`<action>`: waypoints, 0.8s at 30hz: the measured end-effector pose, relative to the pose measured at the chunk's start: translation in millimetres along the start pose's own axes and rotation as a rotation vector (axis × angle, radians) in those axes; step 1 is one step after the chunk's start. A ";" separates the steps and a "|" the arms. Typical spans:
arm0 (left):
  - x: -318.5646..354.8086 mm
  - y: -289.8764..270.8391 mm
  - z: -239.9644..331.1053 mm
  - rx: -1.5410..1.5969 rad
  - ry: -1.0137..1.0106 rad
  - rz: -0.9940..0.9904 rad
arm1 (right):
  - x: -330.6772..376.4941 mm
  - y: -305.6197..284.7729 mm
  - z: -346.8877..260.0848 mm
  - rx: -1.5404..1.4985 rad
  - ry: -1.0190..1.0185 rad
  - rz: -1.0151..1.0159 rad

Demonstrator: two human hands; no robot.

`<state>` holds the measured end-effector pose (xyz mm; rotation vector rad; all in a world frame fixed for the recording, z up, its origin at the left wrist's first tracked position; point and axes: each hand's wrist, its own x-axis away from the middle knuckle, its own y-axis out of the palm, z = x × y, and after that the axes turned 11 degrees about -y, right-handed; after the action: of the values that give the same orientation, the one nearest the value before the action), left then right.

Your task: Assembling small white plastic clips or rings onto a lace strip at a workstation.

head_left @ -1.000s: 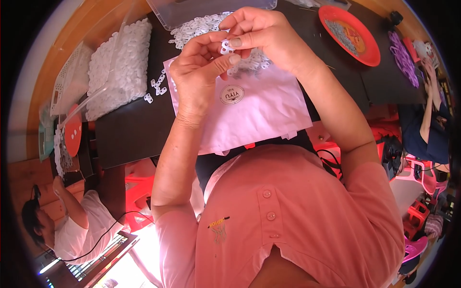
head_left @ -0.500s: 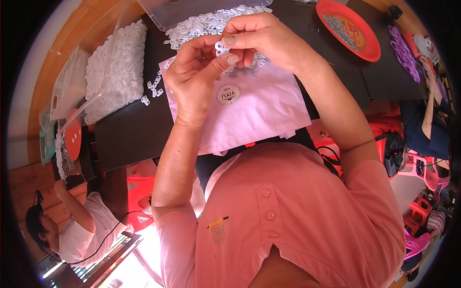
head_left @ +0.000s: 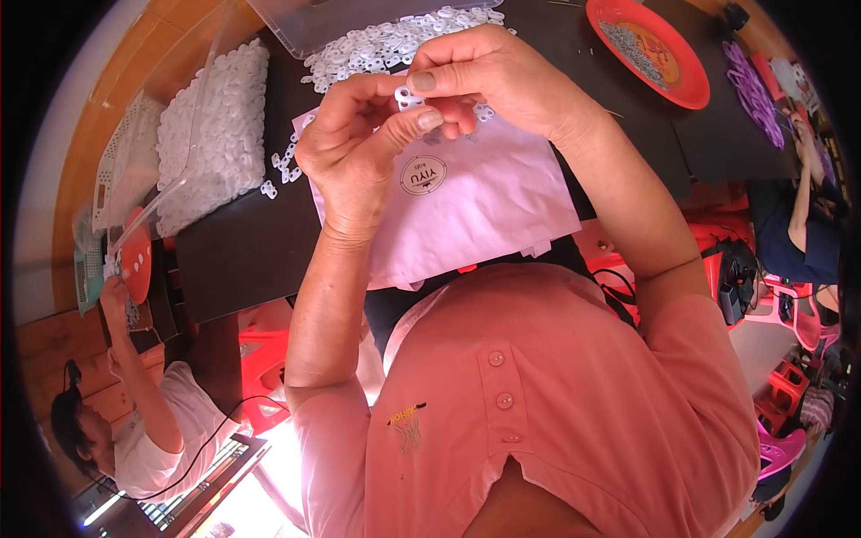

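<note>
Over the near part of the dark table I hold a small white plastic piece with round holes (head_left: 408,98). My left hand (head_left: 359,134) grips its lower side, thumb on top and fingers curled behind. From the right, my right hand (head_left: 484,76) pinches its upper edge between thumb and forefinger; whether anything smaller sits in that pinch is hidden. Below both hands a pink cloth bag (head_left: 484,211) with a round print lies flat at the table's near edge. Beyond them spreads a heap of similar white pieces (head_left: 368,52).
A clear bag packed with white pieces (head_left: 215,134) stands at left, several loose pieces (head_left: 285,163) beside it. A red plate (head_left: 691,81) of small metal parts sits far right, near a purple cord bundle (head_left: 753,94). Co-workers sit at left (head_left: 170,421) and right (head_left: 798,224).
Both my hands have shifted slightly left with the white piece, which has dropped a little and turned. The co-worker at left has raised an arm toward the table.
</note>
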<state>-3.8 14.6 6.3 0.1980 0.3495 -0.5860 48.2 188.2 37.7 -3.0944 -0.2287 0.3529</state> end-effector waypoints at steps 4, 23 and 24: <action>-0.1 -1.0 2.7 -0.015 -0.055 0.007 | 0.5 2.2 0.3 0.015 -0.018 0.053; -9.7 -9.1 12.8 0.274 -0.344 -0.111 | -0.6 10.4 5.9 0.113 -0.079 0.106; -10.0 -9.5 12.0 0.274 -0.342 -0.111 | -0.9 10.9 7.9 0.115 -0.081 0.105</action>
<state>-13.8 8.5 20.4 0.3377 -0.0531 -0.7634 47.2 177.3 29.9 -2.9890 -0.0455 0.4768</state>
